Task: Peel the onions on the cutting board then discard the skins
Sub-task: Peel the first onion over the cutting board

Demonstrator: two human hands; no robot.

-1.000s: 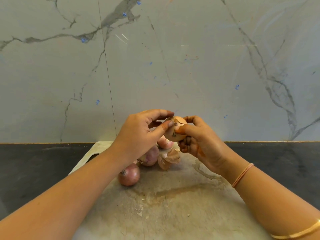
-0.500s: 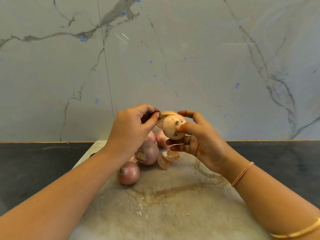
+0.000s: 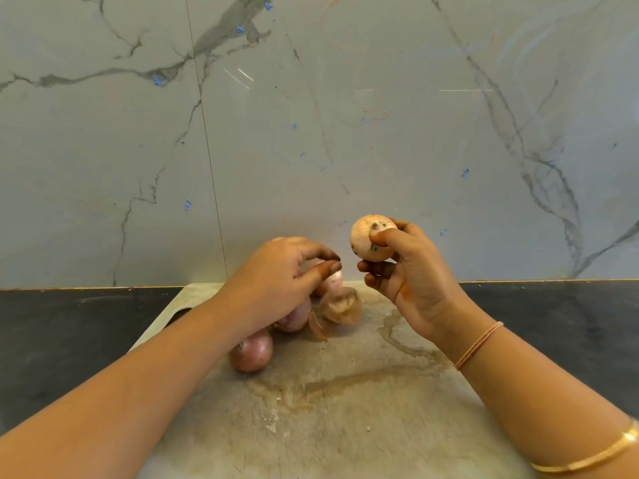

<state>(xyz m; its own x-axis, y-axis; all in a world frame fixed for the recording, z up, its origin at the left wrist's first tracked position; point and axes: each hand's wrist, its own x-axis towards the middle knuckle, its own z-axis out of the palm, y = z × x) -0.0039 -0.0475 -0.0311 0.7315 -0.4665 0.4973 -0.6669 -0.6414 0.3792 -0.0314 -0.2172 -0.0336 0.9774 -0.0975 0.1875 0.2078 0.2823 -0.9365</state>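
My right hand (image 3: pixel 411 274) is shut on a pale, partly peeled onion (image 3: pixel 366 235), held up above the back of the cutting board (image 3: pixel 345 409). My left hand (image 3: pixel 276 281) hovers low over the onion pile, thumb and forefinger slightly apart with nothing visible between them. A red unpeeled onion (image 3: pixel 251 352) lies beside my left wrist. A second onion (image 3: pixel 295 319) is half hidden under the left hand. A third onion (image 3: pixel 334 280) shows behind the thumb. Loose brown skins (image 3: pixel 340 305) lie on the board to the right of the pile.
The stained board sits on a dark countertop (image 3: pixel 69 340) that runs out on both sides. A grey marble wall (image 3: pixel 311 133) rises right behind the board. A wet streak (image 3: pixel 404 340) marks the board under my right wrist.
My left hand pulled a piece of skin off the held onion, dropped toward the pile and let it go. My right hand lifted the onion up and to the right.
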